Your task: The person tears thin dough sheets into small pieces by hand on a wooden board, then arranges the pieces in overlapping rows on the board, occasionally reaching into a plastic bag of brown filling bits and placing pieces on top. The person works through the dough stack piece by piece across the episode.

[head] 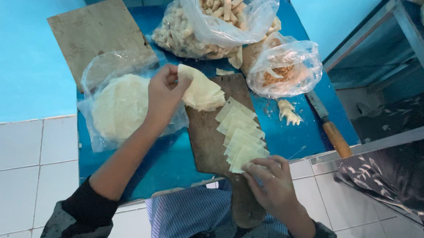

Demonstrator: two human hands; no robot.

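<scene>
My left hand (164, 93) pinches the edge of a folded stack of pale dough sheets (202, 91) and lifts it over the top of a long wooden cutting board (205, 141). A row of overlapping pale square wrappers (239, 134) runs down the board. My right hand (271, 180) rests at the near end of that row, with its fingertips on the last wrapper and a thin stick-like tool partly hidden under the fingers.
The low table (168, 160) has a blue top. On it are a clear bag of round dough sheets (120, 106), a large bag of rolled pastries (224, 3), a small bag of brown filling (283, 71), a wooden-handled knife (330, 128) and a second board (94, 33). A metal rack (405, 55) stands at the right.
</scene>
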